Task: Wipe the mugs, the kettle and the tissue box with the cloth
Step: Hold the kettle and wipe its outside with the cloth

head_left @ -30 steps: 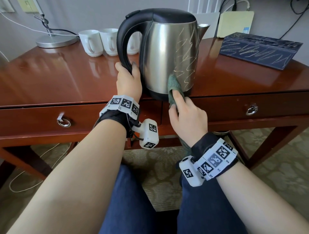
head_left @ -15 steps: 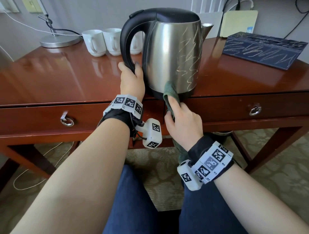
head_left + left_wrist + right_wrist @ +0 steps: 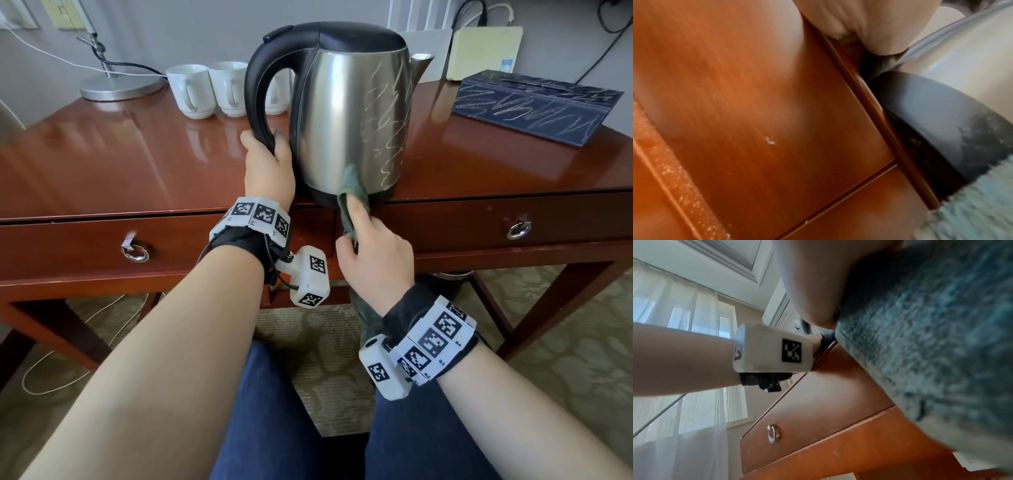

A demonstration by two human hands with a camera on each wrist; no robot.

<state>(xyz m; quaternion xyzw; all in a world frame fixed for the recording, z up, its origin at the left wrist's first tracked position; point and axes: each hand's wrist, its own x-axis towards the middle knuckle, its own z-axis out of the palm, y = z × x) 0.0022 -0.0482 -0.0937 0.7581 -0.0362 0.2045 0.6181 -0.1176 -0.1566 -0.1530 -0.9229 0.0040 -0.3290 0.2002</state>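
So my left hand (image 3: pixel 269 168) has its fingers wrapped round the bottom of the kettle (image 3: pixel 349 113) handle, kettle standing at the desk's (image 3: pixel 137 171) front edge. My right hand (image 3: pixel 371 250) grips the cloth (image 3: pixel 352 192), thumb pressing it on the kettle's lower wall; the rest dangles below my wrist. Mugs (image 3: pixel 209 89) sit behind, tissue box (image 3: pixel 534 106) back right.

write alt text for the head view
A left hand grips the handle of a steel kettle on a wooden desk, while the right hand presses a green cloth against its lower side.
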